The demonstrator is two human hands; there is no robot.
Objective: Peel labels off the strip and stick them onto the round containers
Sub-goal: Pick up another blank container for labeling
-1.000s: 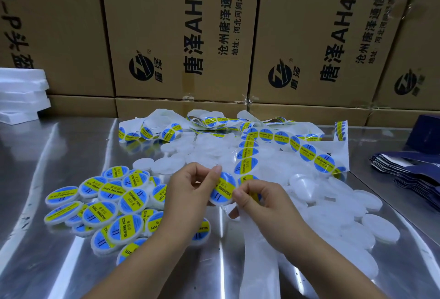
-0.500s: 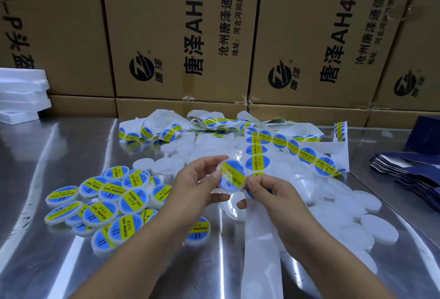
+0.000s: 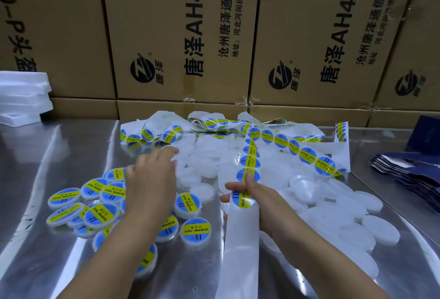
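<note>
My empty left hand (image 3: 152, 179), fingers straight, reaches far into the heap of plain white round plastic containers (image 3: 204, 160) — best lift one, flat side up — while my right hand (image 3: 259, 199) pinches the white label strip (image 3: 241, 251), thumb on its blue-and-yellow round label (image 3: 241, 173).

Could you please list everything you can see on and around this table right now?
labelled containers: a pile, well over ten, white with blue-yellow labels, left of the table.
plain containers: a large heap, translucent white, centre to right.
label strip: one long tangle, white backing with blue-yellow labels, from the far side to the right grip.
cardboard boxes: several, brown, stacked behind the table.
foam trays: a small stack, white, far left.
packets: a stack, dark blue, right edge.
table: one, shiny steel, beneath everything.
left grip: one bare hand, fingers straight, empty, reaching toward the plain containers.
right grip: one bare hand, pinching the label strip.
</note>
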